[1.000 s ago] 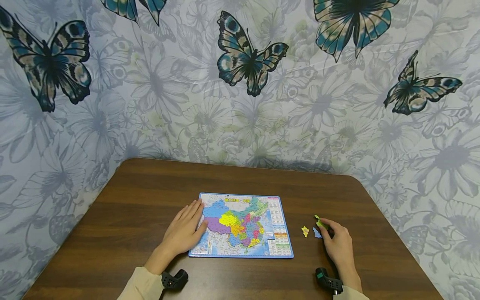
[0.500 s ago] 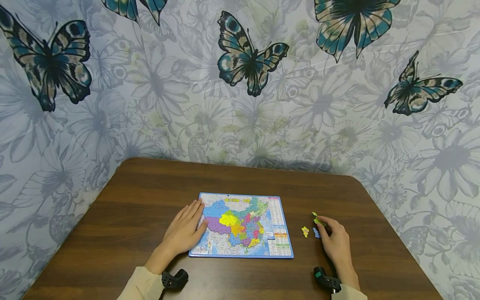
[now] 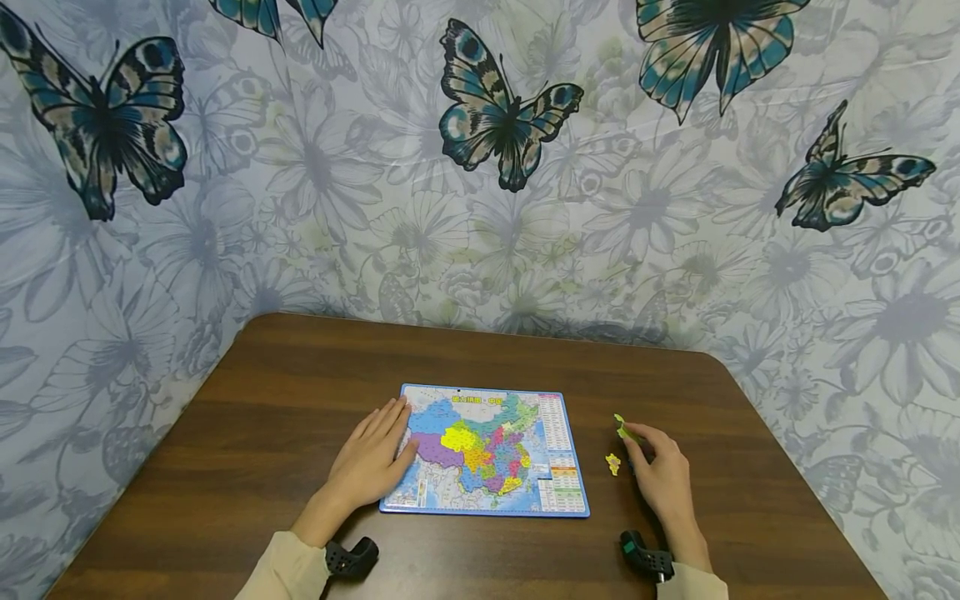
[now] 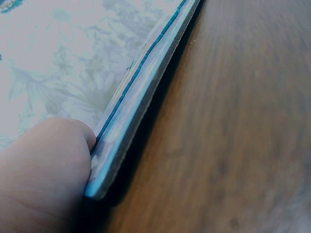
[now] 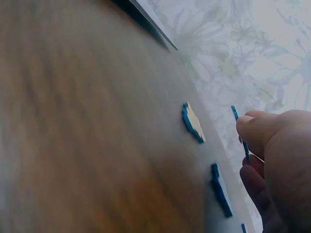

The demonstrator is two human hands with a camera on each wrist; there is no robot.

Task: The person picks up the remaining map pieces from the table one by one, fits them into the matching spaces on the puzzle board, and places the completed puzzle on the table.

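Note:
A map puzzle board (image 3: 551, 450) with a blue rim lies flat on the table. My left hand (image 3: 375, 458) rests on its left edge with fingers straight; in the left wrist view the thumb (image 4: 53, 155) sits at the board's edge. To the right of the board, my right hand (image 3: 663, 479) pinches a green puzzle piece (image 3: 618, 420) between thumb and fingers. The right wrist view has this piece (image 5: 234, 112) raised off the table, seen edge-on. A yellow puzzle piece (image 3: 613, 464) lies on the table left of that hand.
More loose puzzle pieces (image 5: 221, 190) lie near the right hand in the right wrist view; in the head view the hand hides them. The brown wooden table (image 3: 315, 358) reaches back to a butterfly-patterned wall cloth (image 3: 337, 208). Each wrist wears a black device (image 3: 645, 557).
My right hand has moved slightly left and away from me with the green puzzle piece, now covering the blue piece. The left hand stays on the board.

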